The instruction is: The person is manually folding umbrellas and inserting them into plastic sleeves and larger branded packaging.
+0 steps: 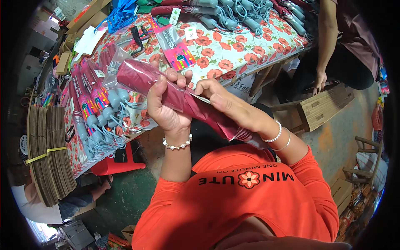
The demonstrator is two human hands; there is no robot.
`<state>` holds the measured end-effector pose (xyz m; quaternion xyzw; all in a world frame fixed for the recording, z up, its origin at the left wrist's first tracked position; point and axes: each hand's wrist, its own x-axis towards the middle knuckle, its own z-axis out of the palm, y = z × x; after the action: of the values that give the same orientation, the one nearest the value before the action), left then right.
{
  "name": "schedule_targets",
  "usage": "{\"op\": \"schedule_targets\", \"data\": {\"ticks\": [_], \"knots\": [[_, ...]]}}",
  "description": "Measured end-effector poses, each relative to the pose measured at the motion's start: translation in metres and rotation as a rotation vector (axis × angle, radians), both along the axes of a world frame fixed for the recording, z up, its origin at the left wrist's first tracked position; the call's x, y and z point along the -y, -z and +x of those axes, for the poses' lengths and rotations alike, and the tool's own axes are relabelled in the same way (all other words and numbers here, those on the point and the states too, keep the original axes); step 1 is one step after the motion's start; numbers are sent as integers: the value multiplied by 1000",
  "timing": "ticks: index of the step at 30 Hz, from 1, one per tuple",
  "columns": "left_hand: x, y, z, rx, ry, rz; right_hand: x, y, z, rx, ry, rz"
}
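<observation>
A folded maroon umbrella [139, 78] in a clear plastic sleeve [113, 70] lies slantwise across my front, above my lap. Its far left end points at the table, and the lower right end passes under my right wrist. My left hand [168, 108] is wrapped round the middle from below, thumb along the near side. Beside it, my right hand [233, 105] grips the umbrella with bent fingers, near a pale edge that may be a tag or the sleeve. The right hand partly hides the lower part of the umbrella.
A table with a poppy-print cloth [212, 52] bears grey-handled umbrellas [106, 112] at left and more umbrellas [233, 12] at the back. A pink printed sleeve [173, 48] lies between. Flattened cartons [48, 154] stand left, above a red stool [121, 164]. Another person's hand [320, 81] touches a wooden bench [327, 106].
</observation>
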<state>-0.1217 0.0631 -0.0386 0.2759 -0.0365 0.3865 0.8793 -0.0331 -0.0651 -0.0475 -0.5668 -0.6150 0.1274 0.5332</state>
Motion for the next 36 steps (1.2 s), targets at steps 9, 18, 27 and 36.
{"op": "schedule_targets", "data": {"ticks": [9,18,27,36], "knots": [[11,0,3,-40,-67,3,17,-30,-16,-85,100,-352],[35,2,11,-128,-155,79,8,-23,-19,93,239,-221],[17,26,10,-358,-232,400,18,-4,-8,-4,150,59],[5,-2,27,-167,-13,196,37,-5,-7,-80,65,-105]]}}
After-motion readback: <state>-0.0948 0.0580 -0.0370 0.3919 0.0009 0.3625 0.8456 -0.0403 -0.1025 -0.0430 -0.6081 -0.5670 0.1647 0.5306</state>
